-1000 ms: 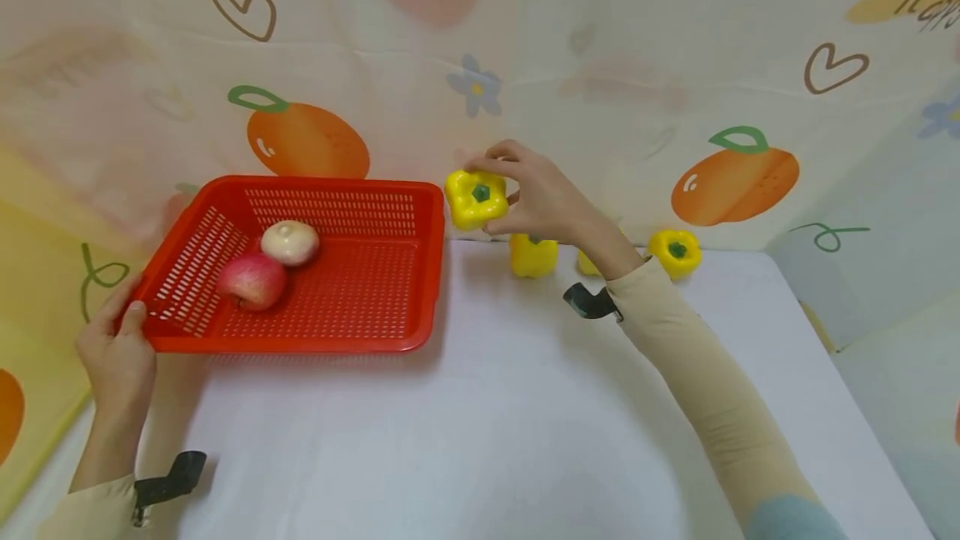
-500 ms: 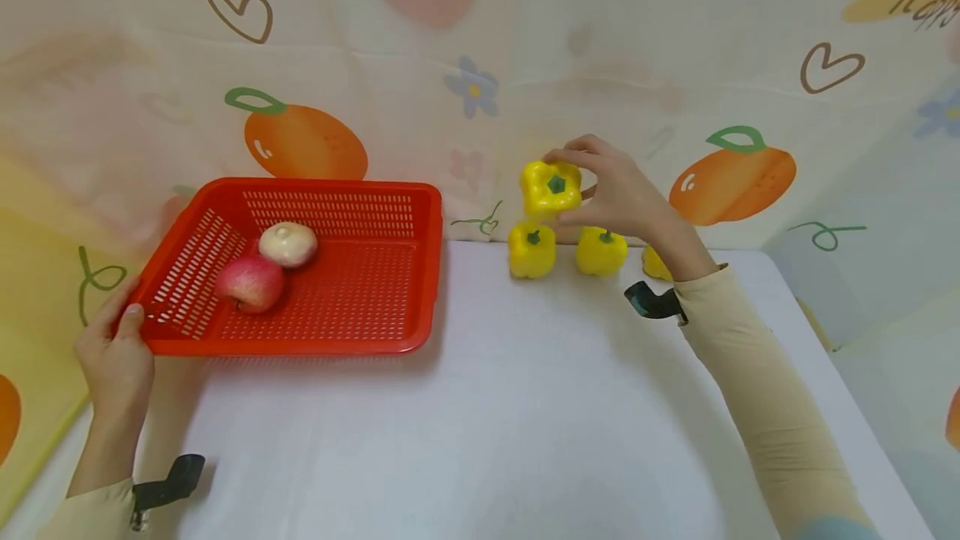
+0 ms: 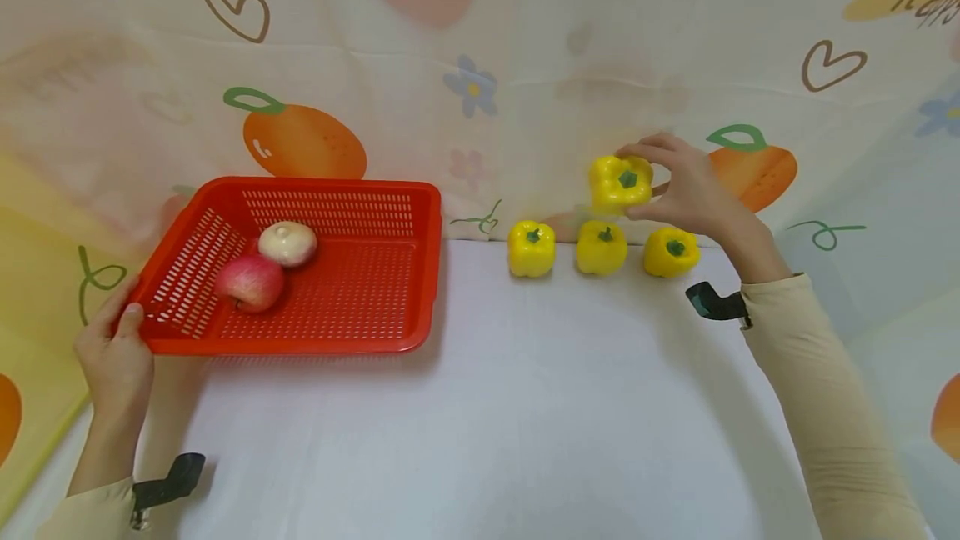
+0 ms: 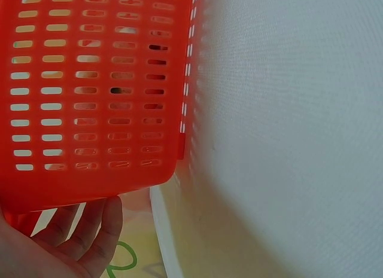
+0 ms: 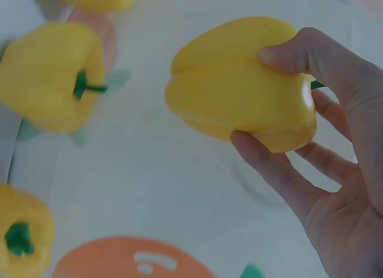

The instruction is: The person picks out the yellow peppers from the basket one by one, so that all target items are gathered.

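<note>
My right hand (image 3: 682, 186) holds a yellow bell pepper (image 3: 621, 183) in the air, above the back of the table. In the right wrist view the thumb and fingers pinch the pepper (image 5: 239, 83) near its green stem end. At the left, my left hand (image 3: 116, 357) grips the rim of a red plastic basket (image 3: 322, 346) at its front left corner. The left wrist view shows the fingers (image 4: 99, 230) curled at the rim under the slotted wall (image 4: 96, 104). Inside the basket lie a red apple (image 3: 250, 282) and a whitish onion-like bulb (image 3: 288, 243), touching.
Three more yellow bell peppers stand in a row along the table's back edge: a left one (image 3: 532, 248), a middle one (image 3: 601, 247) and a right one (image 3: 671, 252). A printed cloth (image 3: 540, 90) hangs behind the white table (image 3: 487, 440).
My right hand has carried the yellow bell pepper to the right, from beside the basket to above the middle and right peppers. My left hand and the basket have stayed in place.
</note>
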{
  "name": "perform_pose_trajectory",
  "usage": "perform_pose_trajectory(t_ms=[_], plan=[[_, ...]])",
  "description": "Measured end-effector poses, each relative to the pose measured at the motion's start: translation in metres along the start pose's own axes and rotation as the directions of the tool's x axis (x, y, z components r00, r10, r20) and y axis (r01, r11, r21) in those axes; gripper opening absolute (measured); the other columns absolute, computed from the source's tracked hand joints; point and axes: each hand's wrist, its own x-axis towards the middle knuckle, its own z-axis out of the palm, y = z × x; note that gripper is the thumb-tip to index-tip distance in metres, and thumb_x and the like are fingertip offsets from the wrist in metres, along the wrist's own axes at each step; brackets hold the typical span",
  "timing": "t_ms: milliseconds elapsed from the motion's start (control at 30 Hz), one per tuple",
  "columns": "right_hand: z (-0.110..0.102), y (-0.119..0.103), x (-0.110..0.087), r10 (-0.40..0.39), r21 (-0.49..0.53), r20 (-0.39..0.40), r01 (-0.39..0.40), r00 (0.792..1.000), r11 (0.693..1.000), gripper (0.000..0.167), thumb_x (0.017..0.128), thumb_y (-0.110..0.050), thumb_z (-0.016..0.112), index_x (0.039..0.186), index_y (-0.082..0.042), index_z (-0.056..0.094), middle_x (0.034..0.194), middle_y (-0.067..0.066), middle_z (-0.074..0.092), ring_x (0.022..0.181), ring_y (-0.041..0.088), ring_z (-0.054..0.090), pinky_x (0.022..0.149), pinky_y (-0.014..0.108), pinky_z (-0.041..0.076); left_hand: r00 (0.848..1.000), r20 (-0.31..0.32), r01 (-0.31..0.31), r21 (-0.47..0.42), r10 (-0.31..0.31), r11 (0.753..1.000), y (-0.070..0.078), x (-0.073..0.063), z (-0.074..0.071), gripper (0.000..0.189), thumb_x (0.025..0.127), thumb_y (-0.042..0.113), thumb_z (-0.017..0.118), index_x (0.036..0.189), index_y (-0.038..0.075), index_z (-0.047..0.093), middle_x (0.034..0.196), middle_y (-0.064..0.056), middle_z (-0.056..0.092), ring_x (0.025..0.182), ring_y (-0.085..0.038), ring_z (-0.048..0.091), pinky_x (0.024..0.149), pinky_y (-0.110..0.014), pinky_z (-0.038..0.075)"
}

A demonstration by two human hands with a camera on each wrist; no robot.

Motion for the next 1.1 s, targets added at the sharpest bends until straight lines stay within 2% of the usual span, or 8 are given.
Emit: perform_pose_trajectory(t_ms=[67, 167, 300, 433, 533, 800, 1000, 1100], plan=[[-0.005, 0.009, -0.008, 0.021, -0.03, 0.0, -0.021, 1.0, 0.999, 0.064, 0.074, -0.01, 0.085, 0.132, -0.005, 0.059, 0.13, 0.017, 0.049, 0.111, 0.035, 0.048, 0.078, 0.045, 0.055, 1.0, 0.001, 0.002, 0.003, -0.002, 1.0, 0.0, 0.0, 0.0, 0.041, 0.102, 0.008, 0.042, 0.136, 0.023, 0.06, 0.14, 0.005, 0.053, 0.12, -0.009, 0.048, 0.088, -0.004, 0.04], [-0.013, 0.024, -0.02, 0.086, -0.064, 0.012, -0.085, 0.996, 0.994, 0.065, 0.075, -0.012, 0.084, 0.134, -0.005, 0.057, 0.133, 0.02, 0.047, 0.111, 0.038, 0.048, 0.081, 0.05, 0.051, 1.0, 0.002, 0.004, 0.001, -0.004, 1.0, 0.0, 0.0, -0.001, 0.041, 0.102, 0.008, 0.042, 0.136, 0.023, 0.06, 0.139, 0.005, 0.053, 0.121, -0.009, 0.047, 0.088, -0.004, 0.04], [-0.021, 0.048, -0.036, 0.166, -0.075, 0.008, -0.165, 0.986, 0.983, 0.066, 0.076, -0.012, 0.083, 0.135, -0.003, 0.054, 0.137, 0.025, 0.044, 0.115, 0.045, 0.044, 0.09, 0.065, 0.043, 1.0, 0.0, 0.001, 0.002, -0.001, 1.0, 0.001, -0.001, -0.002, 0.041, 0.102, 0.007, 0.042, 0.136, 0.023, 0.06, 0.139, 0.005, 0.053, 0.118, -0.008, 0.048, 0.088, -0.004, 0.04], [-0.029, 0.07, -0.052, 0.189, -0.042, -0.04, -0.191, 0.981, 0.981, 0.068, 0.074, -0.011, 0.085, 0.134, -0.001, 0.054, 0.14, 0.026, 0.045, 0.118, 0.047, 0.04, 0.095, 0.07, 0.034, 1.0, 0.001, -0.011, 0.004, 0.011, 1.0, 0.0, -0.001, -0.002, 0.041, 0.102, 0.007, 0.042, 0.135, 0.022, 0.06, 0.139, 0.005, 0.054, 0.117, -0.007, 0.049, 0.087, -0.004, 0.041], [-0.033, 0.082, -0.061, 0.196, -0.023, -0.051, -0.197, 0.979, 0.98, 0.07, 0.074, -0.011, 0.085, 0.135, 0.001, 0.053, 0.14, 0.027, 0.044, 0.121, 0.048, 0.038, 0.095, 0.071, 0.032, 1.0, -0.001, -0.022, -0.01, 0.022, 1.0, -0.001, -0.001, -0.002, 0.041, 0.102, 0.006, 0.042, 0.135, 0.021, 0.061, 0.138, 0.004, 0.054, 0.119, -0.009, 0.049, 0.086, -0.004, 0.041], [-0.036, 0.096, -0.072, 0.23, -0.102, -0.044, -0.234, 0.972, 0.967, 0.066, 0.076, -0.008, 0.082, 0.134, 0.002, 0.052, 0.133, 0.029, 0.046, 0.105, 0.047, 0.043, 0.085, 0.064, 0.039, 1.0, -0.016, -0.016, -0.039, 0.015, 0.999, -0.003, 0.0, -0.003, 0.04, 0.102, 0.006, 0.043, 0.134, 0.02, 0.062, 0.137, 0.003, 0.055, 0.117, -0.008, 0.05, 0.086, -0.004, 0.042], [-0.038, 0.114, -0.082, 0.268, -0.093, -0.014, -0.268, 0.963, 0.959, 0.064, 0.077, -0.006, 0.081, 0.133, 0.007, 0.051, 0.126, 0.031, 0.045, 0.109, 0.049, 0.04, 0.086, 0.067, 0.038, 1.0, -0.018, -0.013, -0.047, 0.013, 0.999, -0.002, 0.001, -0.002, 0.04, 0.101, 0.005, 0.043, 0.134, 0.019, 0.062, 0.137, 0.004, 0.055, 0.117, -0.008, 0.05, 0.086, -0.004, 0.042], [-0.035, 0.128, -0.089, 0.317, -0.108, 0.033, -0.312, 0.948, 0.944, 0.064, 0.079, -0.009, 0.08, 0.134, 0.007, 0.049, 0.125, 0.032, 0.044, 0.111, 0.051, 0.039, 0.086, 0.069, 0.038, 1.0, -0.016, -0.015, -0.049, 0.015, 0.999, -0.002, 0.002, 0.0, 0.04, 0.101, 0.005, 0.044, 0.134, 0.018, 0.062, 0.136, 0.004, 0.056, 0.114, -0.007, 0.051, 0.084, -0.004, 0.042]])
